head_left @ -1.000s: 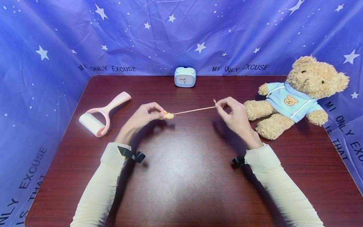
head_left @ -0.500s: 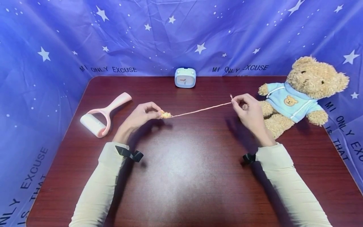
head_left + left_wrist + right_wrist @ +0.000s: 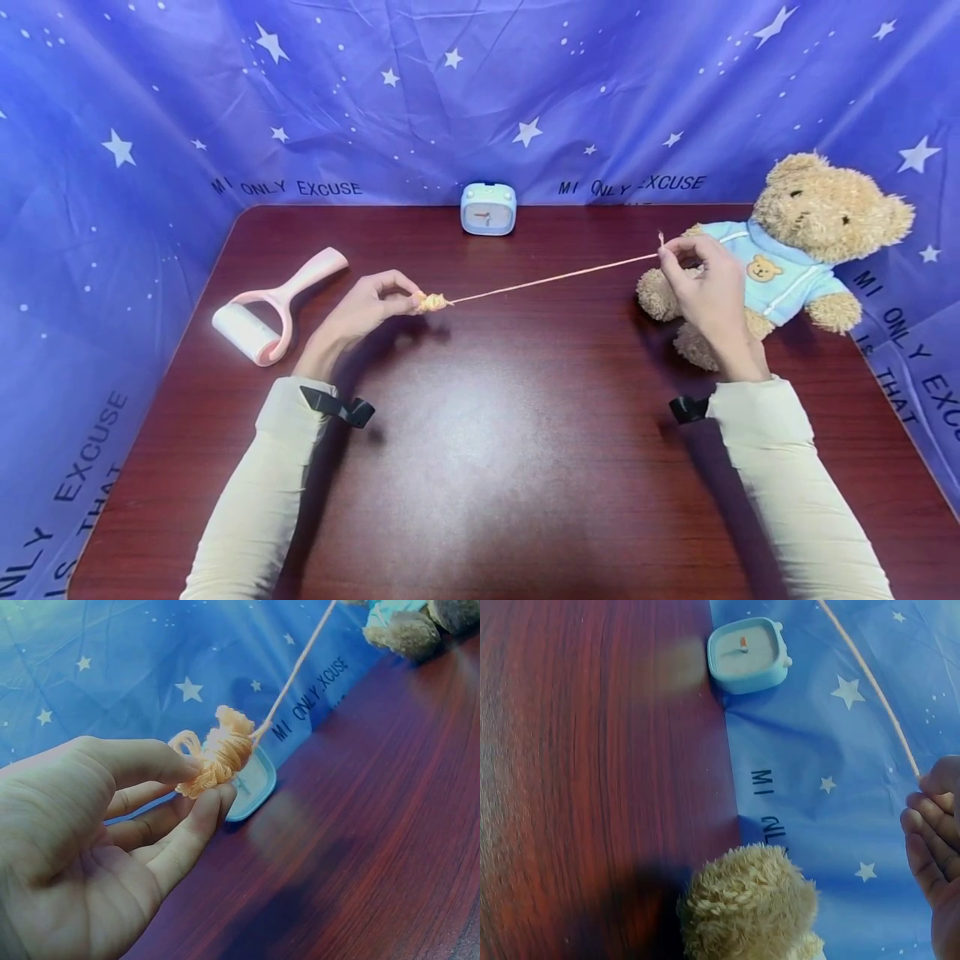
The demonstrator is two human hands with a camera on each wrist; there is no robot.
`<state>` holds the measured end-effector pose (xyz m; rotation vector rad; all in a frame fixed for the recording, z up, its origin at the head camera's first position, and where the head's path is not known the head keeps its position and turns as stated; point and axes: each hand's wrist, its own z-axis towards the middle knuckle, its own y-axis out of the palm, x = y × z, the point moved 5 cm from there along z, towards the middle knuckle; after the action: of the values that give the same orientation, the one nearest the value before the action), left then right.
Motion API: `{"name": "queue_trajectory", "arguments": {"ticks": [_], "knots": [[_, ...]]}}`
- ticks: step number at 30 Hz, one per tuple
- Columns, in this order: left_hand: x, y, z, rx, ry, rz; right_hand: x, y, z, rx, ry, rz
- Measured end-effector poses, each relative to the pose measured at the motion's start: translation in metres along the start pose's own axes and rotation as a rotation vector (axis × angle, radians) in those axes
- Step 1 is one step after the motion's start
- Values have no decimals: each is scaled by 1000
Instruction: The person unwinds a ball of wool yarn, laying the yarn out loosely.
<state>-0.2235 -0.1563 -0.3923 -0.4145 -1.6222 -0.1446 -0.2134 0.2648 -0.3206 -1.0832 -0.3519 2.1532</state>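
1. Left hand pinches small orange yarn bundle btwn thumb and fingertips, above the surface, left of centre; spot much as 1 s ago.
2. Right hand pinches free end of the yarn strand, now in front of the teddy bear; it has moved right and up since earlier frames.
3. Strand taut, longer than before; bundle looks smaller.
4. Lint roller lies left, clock at back edge w/ starry cloth behind; both unmoved.
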Motion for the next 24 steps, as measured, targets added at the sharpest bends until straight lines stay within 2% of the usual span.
{"name": "queue_trajectory", "arguments": {"ticks": [10,24], "knots": [[2,-3,-1,10,9,19,10,-16,2,29,83,-24],[1,-10,-3,37,-9,86,18,-43,9,169,125,-72]]}}
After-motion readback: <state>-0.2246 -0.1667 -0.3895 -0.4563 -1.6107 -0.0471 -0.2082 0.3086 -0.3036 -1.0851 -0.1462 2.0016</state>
